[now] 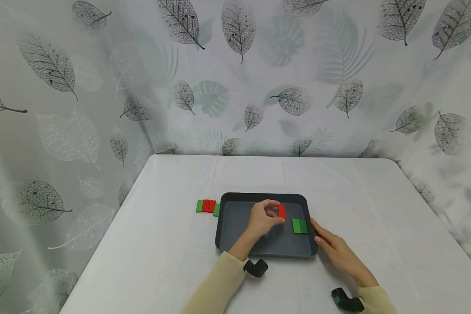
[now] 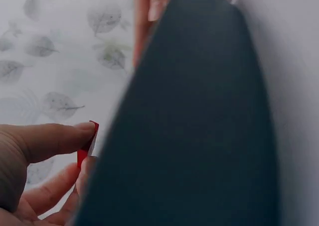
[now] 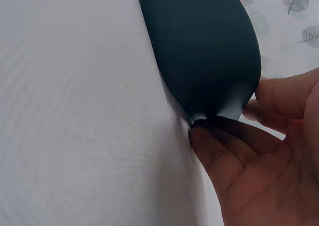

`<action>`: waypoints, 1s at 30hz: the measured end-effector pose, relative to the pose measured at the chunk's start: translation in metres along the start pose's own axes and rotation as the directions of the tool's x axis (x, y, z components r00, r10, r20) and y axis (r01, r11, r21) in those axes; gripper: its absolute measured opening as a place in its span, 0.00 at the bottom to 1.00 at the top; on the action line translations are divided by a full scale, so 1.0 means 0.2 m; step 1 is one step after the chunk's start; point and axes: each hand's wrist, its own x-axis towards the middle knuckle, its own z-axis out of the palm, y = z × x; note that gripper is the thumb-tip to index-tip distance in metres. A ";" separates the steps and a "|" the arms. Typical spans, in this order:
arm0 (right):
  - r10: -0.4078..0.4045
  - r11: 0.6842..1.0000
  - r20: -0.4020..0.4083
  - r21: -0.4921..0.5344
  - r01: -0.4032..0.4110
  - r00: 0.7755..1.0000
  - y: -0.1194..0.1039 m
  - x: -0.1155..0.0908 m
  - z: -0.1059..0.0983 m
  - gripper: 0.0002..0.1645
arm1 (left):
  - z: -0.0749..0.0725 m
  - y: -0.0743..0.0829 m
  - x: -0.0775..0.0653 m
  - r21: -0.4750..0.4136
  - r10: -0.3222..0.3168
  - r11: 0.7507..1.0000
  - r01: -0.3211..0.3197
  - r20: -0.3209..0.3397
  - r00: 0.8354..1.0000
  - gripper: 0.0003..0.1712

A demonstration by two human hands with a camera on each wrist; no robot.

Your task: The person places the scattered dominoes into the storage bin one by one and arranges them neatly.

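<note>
The red block [image 1: 282, 212] is pinched between thumb and fingers of the left hand [image 1: 262, 219], over the tray [image 1: 235, 229] toward its right edge, near two green blocks [image 1: 300, 226]. Best pinch lightly, clear of those, while the right hand [image 1: 339, 253], unclenched against the tray's right edge, prevents sliding.

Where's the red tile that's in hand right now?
In the head view, the red tile is pinched by the left hand over the right half of the tray, slightly beyond and left of the two green tiles.
</note>
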 end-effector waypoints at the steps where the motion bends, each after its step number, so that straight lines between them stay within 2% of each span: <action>1: -0.003 1.000 -0.001 0.003 0.003 1.000 0.00 0.00 0.00 0.31 | 0.02 -0.01 0.00 0.018 -0.006 1.000 0.006 -0.005 1.000 0.25; 6: -0.016 1.000 -0.001 0.010 0.016 1.000 0.01 0.00 0.01 0.31 | 0.09 -0.04 -0.02 0.111 -0.030 0.993 0.033 -0.025 0.999 0.25; 17: 0.013 1.000 0.008 -0.011 -0.012 1.000 0.00 0.00 0.00 0.31 | 0.17 -0.04 -0.02 0.232 -0.065 0.970 0.077 -0.057 0.996 0.23; 25: 0.019 1.000 0.009 -0.006 -0.019 1.000 -0.01 0.00 0.00 0.31 | 0.19 -0.05 -0.02 0.333 -0.059 0.939 0.083 -0.082 0.995 0.23; 30: 0.002 1.000 -0.003 -0.027 -0.002 1.000 -0.01 0.00 0.00 0.31 | 0.19 -0.05 -0.02 0.381 -0.050 0.922 0.074 -0.073 0.996 0.23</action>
